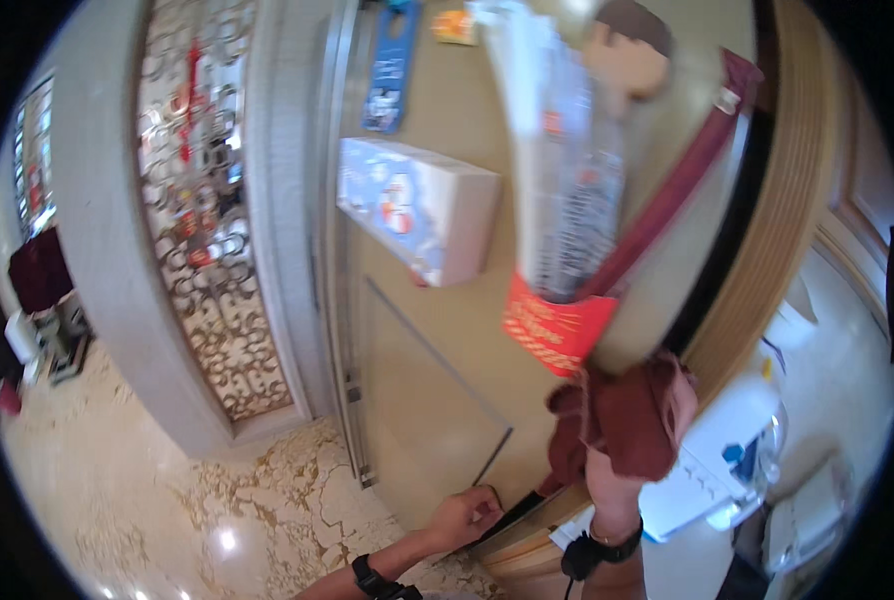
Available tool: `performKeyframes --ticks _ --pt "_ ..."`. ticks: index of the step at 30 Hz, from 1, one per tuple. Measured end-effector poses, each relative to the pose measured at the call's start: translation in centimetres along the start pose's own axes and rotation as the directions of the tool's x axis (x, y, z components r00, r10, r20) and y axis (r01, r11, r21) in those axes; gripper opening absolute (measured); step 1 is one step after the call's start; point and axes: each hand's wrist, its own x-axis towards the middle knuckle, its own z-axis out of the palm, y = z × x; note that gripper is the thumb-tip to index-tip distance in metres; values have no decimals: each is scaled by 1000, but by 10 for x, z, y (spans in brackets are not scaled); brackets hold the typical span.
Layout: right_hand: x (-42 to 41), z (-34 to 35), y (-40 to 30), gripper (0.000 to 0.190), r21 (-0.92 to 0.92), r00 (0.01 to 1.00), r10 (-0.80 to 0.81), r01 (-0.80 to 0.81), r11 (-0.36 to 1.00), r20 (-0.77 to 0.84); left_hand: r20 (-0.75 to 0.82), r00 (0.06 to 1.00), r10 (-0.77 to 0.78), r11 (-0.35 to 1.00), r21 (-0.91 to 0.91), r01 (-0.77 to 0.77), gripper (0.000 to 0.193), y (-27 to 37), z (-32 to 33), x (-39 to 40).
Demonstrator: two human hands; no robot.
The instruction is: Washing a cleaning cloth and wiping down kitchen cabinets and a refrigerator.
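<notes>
My right hand (618,495) grips a dark red cloth (631,427), which covers most of its fingers, against the lower right of a beige panel (432,360). My left hand (468,517) has curled fingers near the black lower edge strip (518,514) of that panel; whether it pinches something is hidden. Above the cloth is a red holder (556,326) with printing, out of which rise clear-wrapped papers (559,172) and a long maroon fabric item (672,187). A light blue and white box (424,210) sits against the panel, left of the holder.
A blue tag (391,71) and a small orange packet (454,27) are at the panel's top. Ribbed wooden trim (773,195) runs along its right. Beyond lies a white surface with a white box (706,480). At left are a patterned lattice screen (199,225) and marble flooring (267,510).
</notes>
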Motion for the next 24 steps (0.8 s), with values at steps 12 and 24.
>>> performKeyframes --ticks 12,24 --pt "-37 -13 25 61 -36 988 -128 131 991 84 -50 999 -4 1000 -6 3 12 2 3 0" --pt "-19 -15 11 77 36 983 -86 81 996 161 -71 997 -2 999 -38 0 13 6 -1 -3"
